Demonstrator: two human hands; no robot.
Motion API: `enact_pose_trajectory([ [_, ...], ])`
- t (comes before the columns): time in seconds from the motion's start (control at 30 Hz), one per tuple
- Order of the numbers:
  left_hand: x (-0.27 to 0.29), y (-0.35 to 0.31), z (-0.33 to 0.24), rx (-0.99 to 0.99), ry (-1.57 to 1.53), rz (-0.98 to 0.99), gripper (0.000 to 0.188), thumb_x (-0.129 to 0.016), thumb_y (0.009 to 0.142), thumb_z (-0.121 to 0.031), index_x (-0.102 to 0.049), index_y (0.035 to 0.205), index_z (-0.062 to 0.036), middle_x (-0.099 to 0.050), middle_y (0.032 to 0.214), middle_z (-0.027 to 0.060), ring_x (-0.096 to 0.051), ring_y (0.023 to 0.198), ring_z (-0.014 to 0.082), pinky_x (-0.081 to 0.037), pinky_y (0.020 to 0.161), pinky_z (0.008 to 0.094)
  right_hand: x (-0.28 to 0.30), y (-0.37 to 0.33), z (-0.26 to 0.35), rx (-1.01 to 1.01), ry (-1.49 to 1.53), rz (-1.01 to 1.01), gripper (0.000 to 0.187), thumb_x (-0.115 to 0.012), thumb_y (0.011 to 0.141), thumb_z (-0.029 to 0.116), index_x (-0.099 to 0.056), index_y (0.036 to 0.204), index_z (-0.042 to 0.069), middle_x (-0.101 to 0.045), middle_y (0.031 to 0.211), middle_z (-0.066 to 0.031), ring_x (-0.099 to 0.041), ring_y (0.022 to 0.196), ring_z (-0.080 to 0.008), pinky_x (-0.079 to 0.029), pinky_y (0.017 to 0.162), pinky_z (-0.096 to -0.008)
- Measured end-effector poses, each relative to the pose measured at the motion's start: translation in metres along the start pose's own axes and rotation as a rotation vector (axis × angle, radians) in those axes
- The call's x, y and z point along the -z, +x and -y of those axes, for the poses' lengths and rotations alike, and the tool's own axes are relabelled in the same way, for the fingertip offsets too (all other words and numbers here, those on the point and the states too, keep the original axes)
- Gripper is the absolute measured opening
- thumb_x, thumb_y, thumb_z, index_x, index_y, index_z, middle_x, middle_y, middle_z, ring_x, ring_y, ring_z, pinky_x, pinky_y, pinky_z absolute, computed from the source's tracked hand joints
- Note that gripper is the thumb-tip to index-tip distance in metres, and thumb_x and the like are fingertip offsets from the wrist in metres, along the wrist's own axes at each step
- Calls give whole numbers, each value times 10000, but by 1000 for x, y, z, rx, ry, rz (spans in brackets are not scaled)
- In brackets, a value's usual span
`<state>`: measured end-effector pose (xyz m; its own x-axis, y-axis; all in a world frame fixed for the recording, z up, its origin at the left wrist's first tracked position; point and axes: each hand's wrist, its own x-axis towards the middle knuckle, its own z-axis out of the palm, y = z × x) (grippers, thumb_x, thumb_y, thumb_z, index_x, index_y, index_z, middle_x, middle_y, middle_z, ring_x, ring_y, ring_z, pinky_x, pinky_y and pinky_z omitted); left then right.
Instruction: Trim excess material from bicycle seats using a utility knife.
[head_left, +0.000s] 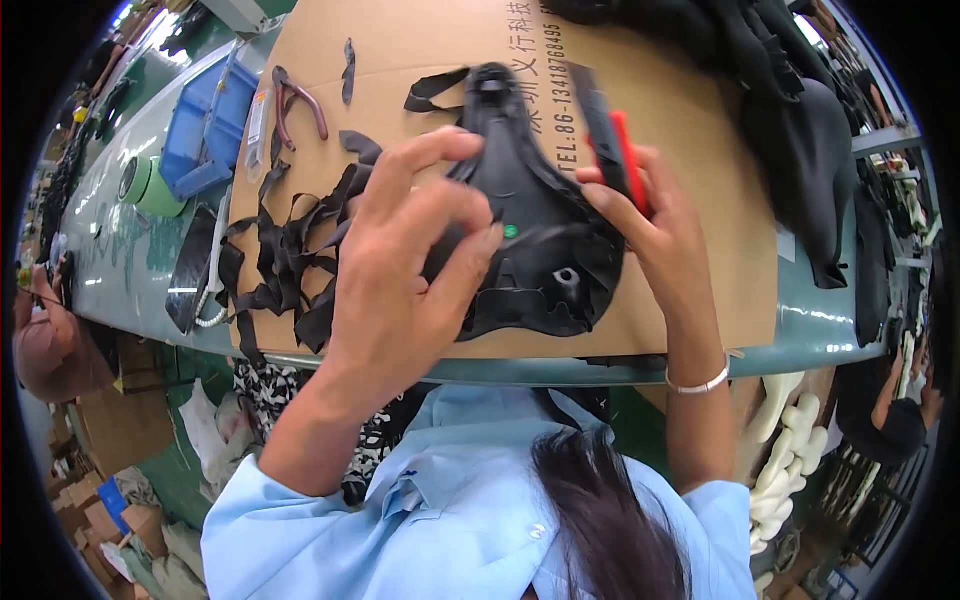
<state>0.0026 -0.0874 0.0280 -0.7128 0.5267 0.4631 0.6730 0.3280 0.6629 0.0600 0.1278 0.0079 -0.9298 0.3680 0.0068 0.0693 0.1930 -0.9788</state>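
A black bicycle saddle (530, 190) lies underside up on a cardboard sheet, its narrow nose pointing away from me and its wide end near the table's edge. My right hand (650, 205) grips a red and black utility knife (610, 140) beside the saddle's right edge, the blade end pointing away and slightly blurred. Over the saddle's left side hovers my left hand (405, 240), fingers bent and apart, with nothing visible in them. It hides part of the saddle's left edge. Near the nose, a loop of thin black strip (435, 92) curls off to the left.
Black trimmed strips (290, 255) heap on the cardboard (700, 290) at the left. Beyond them lie red-handled cutting pliers (298, 105). A blue bin (205, 125) and a green tape roll (152, 185) stand farther left. Black covers (810, 150) pile at the right.
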Motion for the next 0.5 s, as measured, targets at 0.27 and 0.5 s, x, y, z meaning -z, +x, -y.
enact_pose_trajectory([
  [0.27, -58, 5, -11, 301, 62, 160, 187, -621, 863, -181, -611, 860, 6, -554, 677, 77, -519, 627, 220, -427, 589, 336, 17, -35, 13, -21, -310, -61, 369, -652, 885, 182, -555, 1212, 42, -583, 737, -56, -540, 589, -131, -438, 550, -276],
  [0.5, -69, -5, -11, 329, -147, 33, 122, -608, 770, -109, -611, 734, 8, -512, 657, 78, -423, 674, 229, -369, 627, 359, 46, -54, 29, 378, -861, 218, 600, -678, 811, 65, -512, 1374, 192, -560, 687, -78, -540, 557, -194, -435, 534, -325],
])
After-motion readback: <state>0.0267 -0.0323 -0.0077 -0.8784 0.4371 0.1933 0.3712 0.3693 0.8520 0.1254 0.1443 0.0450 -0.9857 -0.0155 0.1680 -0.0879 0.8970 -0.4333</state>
